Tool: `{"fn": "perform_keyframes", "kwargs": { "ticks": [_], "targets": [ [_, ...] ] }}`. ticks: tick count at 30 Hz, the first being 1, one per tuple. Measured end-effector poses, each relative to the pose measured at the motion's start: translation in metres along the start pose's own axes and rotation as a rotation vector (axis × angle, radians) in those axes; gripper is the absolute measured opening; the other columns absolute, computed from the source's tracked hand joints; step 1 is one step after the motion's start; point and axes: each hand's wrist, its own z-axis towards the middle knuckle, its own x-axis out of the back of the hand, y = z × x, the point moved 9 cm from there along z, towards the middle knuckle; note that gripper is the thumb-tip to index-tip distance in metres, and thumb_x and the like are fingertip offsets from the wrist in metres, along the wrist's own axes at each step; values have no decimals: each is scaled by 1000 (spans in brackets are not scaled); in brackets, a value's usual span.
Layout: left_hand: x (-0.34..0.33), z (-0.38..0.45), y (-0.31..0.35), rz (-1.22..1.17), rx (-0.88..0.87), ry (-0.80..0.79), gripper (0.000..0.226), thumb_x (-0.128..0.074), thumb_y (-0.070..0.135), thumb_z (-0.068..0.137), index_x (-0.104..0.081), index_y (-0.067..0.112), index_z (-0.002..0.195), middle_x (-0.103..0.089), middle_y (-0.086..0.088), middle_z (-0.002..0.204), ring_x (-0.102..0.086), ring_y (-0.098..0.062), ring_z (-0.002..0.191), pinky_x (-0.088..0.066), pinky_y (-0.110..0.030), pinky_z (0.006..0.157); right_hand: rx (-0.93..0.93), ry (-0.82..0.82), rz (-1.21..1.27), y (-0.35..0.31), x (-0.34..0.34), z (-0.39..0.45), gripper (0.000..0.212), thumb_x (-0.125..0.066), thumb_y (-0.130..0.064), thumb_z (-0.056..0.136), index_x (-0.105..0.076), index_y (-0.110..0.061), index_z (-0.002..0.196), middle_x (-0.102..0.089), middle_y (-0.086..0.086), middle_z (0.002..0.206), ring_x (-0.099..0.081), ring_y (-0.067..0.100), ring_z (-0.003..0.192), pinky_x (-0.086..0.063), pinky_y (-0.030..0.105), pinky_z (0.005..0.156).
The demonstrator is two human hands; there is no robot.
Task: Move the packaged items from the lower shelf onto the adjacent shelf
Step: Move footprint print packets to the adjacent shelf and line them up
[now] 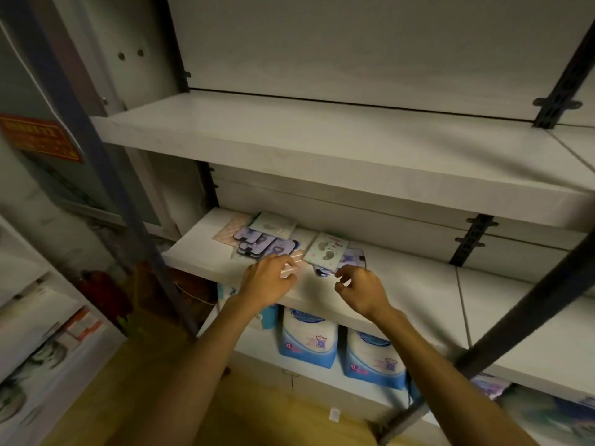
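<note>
- Plainly, both bare forearms reached up and forward from the bottom of the view toward the front edge of the lower shelf (402, 278), the left hand (269, 283) palm down and the right hand (360, 292) just beside it, the two apart.
- The left hand's fingers lay spread and gently bent over a pale pink striped packet (294, 263) at the shelf's front edge, resting on it; whether they gripped it I could not tell.
- The right hand's fingers were curled, thumb and forefinger pinching the near corner of a dark-edged packet (325, 272) that stuck out from under a card printed with two footprints (326, 251).
- That footprint card lay flat, its long axis running from the shelf's front toward the back wall, tilted slightly left.
- A second heap of packaged items (260, 236) lay flat further left on the same shelf, overlapping one another at mixed angles.
- The white shelf board above (322, 149) was bare where I could see it.
- Below, two white-and-blue packs marked XL (309, 339) stood upright side by side.
- A wooden floor (161, 397) showed beneath, and a red sign (40, 138) hung at the left.
</note>
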Motion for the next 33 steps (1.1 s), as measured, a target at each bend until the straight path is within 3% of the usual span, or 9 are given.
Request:
{"fn": "perform_keyframes", "kwargs": {
  "ticks": [8, 12, 15, 17, 20, 23, 26, 31, 33],
  "targets": [
    [-14, 71, -79, -135, 181, 2, 28, -61, 41, 87, -68, 25, 108, -73, -1, 103, -67, -23, 95, -56, -39, 84, -132, -48, 24, -3, -44, 55, 29, -63, -22, 92, -66, -17, 121, -70, 3, 116, -58, 12, 87, -41, 21, 72],
    [-25, 108, -95, -143, 215, 9, 21, -61, 35, 92, -67, 17, 101, -68, -5, 95, -63, -24, 86, -49, -31, 70, -213, -60, 18, 5, -60, 75, 26, -63, -22, 92, -67, -16, 118, -69, 5, 119, -62, 16, 93, -46, 20, 74],
    [-46, 138, -117, -420, 400, -40, 25, -60, 29, 93, -70, 7, 91, -70, -13, 92, -59, -23, 74, -45, -29, 61, -287, -37, 22, 10, -64, 86, 28, -63, -27, 94, -66, -14, 118, -69, 7, 119, -65, 21, 100, -51, 25, 79],
    [-72, 150, -137, -753, 618, -112, 23, -66, 26, 87, -69, 4, 94, -71, -13, 93, -65, -24, 72, -56, -32, 66, -347, -6, 39, 14, -65, 91, 29, -63, -28, 94, -65, -13, 119, -69, 8, 118, -66, 22, 100, -51, 26, 80],
    [-99, 167, -147, -1019, 761, -267, 31, -63, 29, 89, -65, 4, 108, -70, -14, 105, -71, -32, 97, -58, -44, 87, -414, 11, 32, 20, -71, 99, 28, -64, -26, 94, -65, -13, 118, -69, 9, 118, -66, 23, 100, -52, 27, 81],
    [-109, 174, -135, -1179, 811, -471, 43, -43, 27, 104, -49, 0, 137, -58, -17, 135, -56, -33, 126, -48, -40, 92, -464, 24, 60, 27, -76, 104, 29, -65, -27, 93, -63, -14, 118, -69, 9, 117, -65, 25, 99, -56, 33, 84],
    [-118, 181, -129, -1363, 846, -561, 46, -41, 25, 105, -41, -1, 143, -47, -17, 147, -48, -32, 135, -42, -40, 102, -504, 38, 82, 32, -83, 102, 29, -64, -27, 93, -61, -15, 120, -69, 9, 117, -65, 25, 100, -54, 30, 82],
    [-138, 200, -122, -1673, 968, -420, 35, -53, 23, 100, -53, -4, 122, -56, -19, 128, -60, -33, 106, -48, -41, 103, -573, 86, 55, 44, -86, 103, 27, -63, -26, 93, -61, -17, 118, -71, 8, 112, -66, 24, 97, -49, 25, 77],
    [-141, 204, -120, -1648, 918, -393, 31, -52, 29, 100, -57, 2, 115, -59, -14, 107, -58, -27, 83, -53, -36, 88, -614, 134, 29, 49, -83, 103, 25, -63, -26, 92, -61, -18, 116, -71, 8, 110, -66, 24, 95, -52, 29, 79]
  ]
}}
